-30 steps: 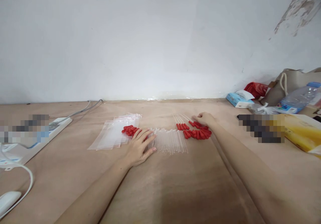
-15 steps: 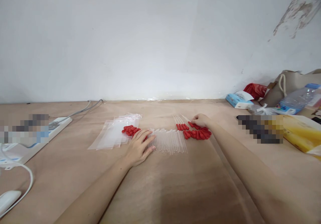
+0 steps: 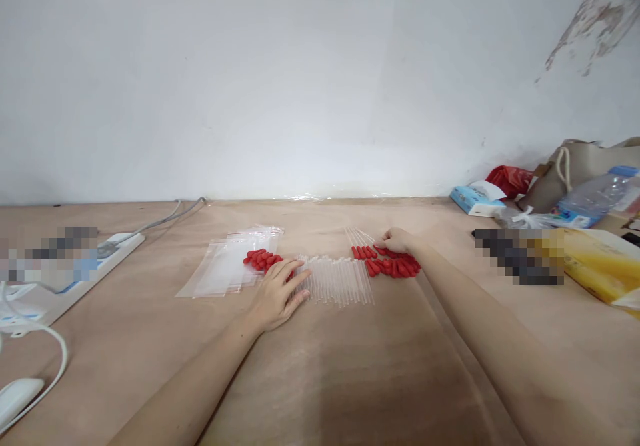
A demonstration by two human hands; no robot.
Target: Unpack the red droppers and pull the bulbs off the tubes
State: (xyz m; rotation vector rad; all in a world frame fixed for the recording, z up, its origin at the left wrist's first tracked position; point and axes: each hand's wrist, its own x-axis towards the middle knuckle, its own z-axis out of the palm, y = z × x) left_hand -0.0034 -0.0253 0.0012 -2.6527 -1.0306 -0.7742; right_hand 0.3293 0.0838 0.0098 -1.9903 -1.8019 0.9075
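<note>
In the middle lies a row of thin clear tubes (image 3: 337,281), side by side on the table. My left hand (image 3: 277,296) rests at the row's left end, its fingers spread and touching the tubes. Partly under those fingers is a pile of red bulb-shaped pieces (image 3: 260,259). Beyond the row's right end, several red-bulbed droppers (image 3: 364,253) lie side by side with their thin stems pointing away. My right hand (image 3: 395,239) is closed at the fingertips on another red-bulbed dropper beside them. More red bulbs (image 3: 395,267) are heaped below that hand.
Clear zip bags (image 3: 215,269) overlap left of the red pile. At far left is a white power strip (image 3: 120,243) with cables. On the right are a tissue pack (image 3: 475,201), a plastic bottle (image 3: 595,196) and a yellow package (image 3: 580,266). A wall (image 3: 300,86) stands behind.
My right hand has shifted slightly left, bringing the dropper closer to the others in the line. My left hand has stayed in place.
</note>
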